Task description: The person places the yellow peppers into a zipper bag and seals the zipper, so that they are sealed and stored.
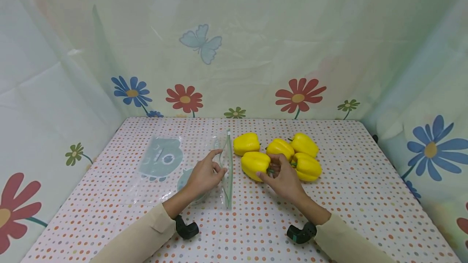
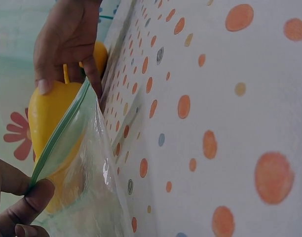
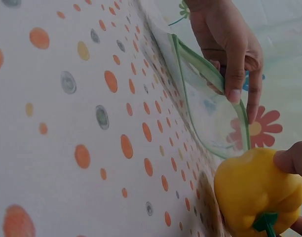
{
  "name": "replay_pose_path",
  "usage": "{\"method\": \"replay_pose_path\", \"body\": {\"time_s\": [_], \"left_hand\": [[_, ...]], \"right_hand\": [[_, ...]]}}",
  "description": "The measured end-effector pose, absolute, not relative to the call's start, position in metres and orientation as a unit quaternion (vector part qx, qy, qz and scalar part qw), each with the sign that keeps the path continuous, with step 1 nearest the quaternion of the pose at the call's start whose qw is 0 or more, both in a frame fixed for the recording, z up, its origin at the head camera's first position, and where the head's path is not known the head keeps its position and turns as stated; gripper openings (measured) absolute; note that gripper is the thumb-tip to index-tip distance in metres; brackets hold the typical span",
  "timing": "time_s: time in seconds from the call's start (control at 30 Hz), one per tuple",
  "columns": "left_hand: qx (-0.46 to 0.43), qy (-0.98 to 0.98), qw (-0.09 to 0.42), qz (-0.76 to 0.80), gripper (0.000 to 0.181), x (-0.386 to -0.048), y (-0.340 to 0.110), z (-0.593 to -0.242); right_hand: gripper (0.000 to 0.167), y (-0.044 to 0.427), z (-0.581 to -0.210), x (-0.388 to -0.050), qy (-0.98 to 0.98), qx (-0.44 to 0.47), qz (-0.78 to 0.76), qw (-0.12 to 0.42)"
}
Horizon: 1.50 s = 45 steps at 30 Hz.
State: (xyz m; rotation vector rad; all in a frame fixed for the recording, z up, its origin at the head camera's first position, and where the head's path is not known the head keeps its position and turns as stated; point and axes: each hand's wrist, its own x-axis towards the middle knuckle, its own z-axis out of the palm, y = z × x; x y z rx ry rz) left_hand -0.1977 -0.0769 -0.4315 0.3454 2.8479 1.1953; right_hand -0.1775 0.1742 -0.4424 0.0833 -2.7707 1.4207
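Observation:
A clear zip bag point(image 1: 161, 159) with a green zip strip and pale blue-green printed figures lies flat on the left of the table, its mouth facing right. My left hand point(image 1: 204, 175) pinches the upper edge of that mouth between thumb and finger, and the right wrist view shows the mouth gaping. Just right of it, my right hand point(image 1: 285, 180) grips a yellow bell pepper point(image 3: 254, 185) at its stem end, the blunt end pointing at the bag. In the left wrist view, the pepper point(image 2: 45, 121) is partly behind the bag's edge.
Several more yellow bell peppers are grouped behind and right of my right hand, among them one at the back left point(image 1: 246, 143) and one at the front right point(image 1: 308, 167). A dotted cloth point(image 1: 347, 198) covers the table. Flowered curtains point(image 1: 241, 52) enclose the back and sides.

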Motion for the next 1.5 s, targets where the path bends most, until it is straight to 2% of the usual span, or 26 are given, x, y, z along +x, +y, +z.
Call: {"method": "replay_pose_path", "body": {"time_s": [0.9,1.5], "left_hand": [[0.106,0.916,0.019,0.386,0.063,-0.197,-0.077,-0.43],[0.103,0.915,0.019,0.389,0.063,-0.197,-0.078,-0.429]], "right_hand": [[0.069,0.173,-0.442,-0.173,-0.879,0.072,0.469,0.051],[0.071,0.161,-0.438,-0.165,-0.83,0.084,0.551,-0.022]]}}
